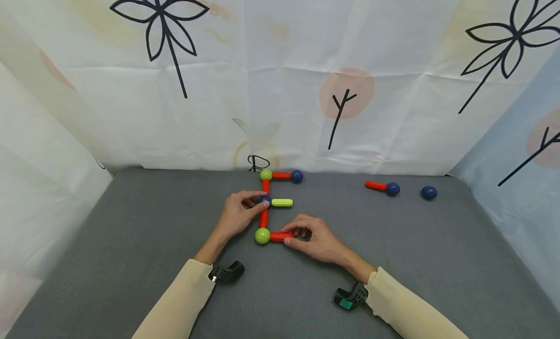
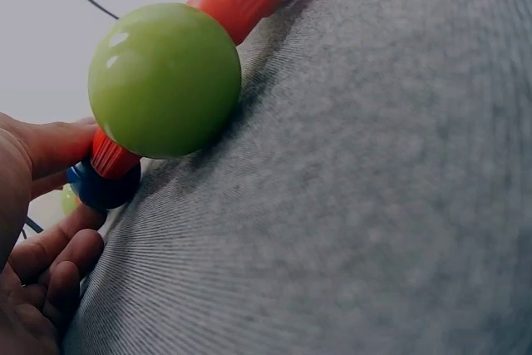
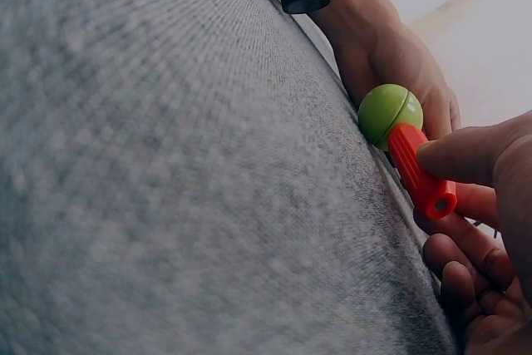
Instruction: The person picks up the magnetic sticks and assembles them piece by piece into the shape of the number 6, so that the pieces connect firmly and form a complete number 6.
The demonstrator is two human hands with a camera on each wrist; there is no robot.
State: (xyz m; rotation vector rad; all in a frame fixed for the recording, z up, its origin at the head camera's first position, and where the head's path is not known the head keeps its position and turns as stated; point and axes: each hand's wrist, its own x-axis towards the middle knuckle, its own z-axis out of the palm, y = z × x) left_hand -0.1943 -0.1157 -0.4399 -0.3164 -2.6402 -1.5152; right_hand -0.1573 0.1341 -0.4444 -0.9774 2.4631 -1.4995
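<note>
An E-shaped build of balls and rods lies on the grey table. Its upright has a green ball [image 1: 266, 175] at the far end, a blue ball [image 1: 264, 200] midway and another green ball [image 1: 262, 236] at the near end, joined by red rods. My left hand [image 1: 238, 213] pinches the middle blue ball between thumb and fingers. With thumb and fingertips, my right hand [image 1: 318, 239] pinches the near red rod [image 3: 420, 170], whose inner end meets the near green ball. A yellow-green rod [image 1: 282, 203] points right from the blue ball.
The far arm of the build is a red rod [image 1: 281, 175] ending in a blue ball [image 1: 297, 176]. Further right lie a red rod [image 1: 376, 186] with a blue ball [image 1: 393, 189] and a loose blue ball [image 1: 429, 192]. A patterned cloth [image 1: 288, 120] hangs behind the table.
</note>
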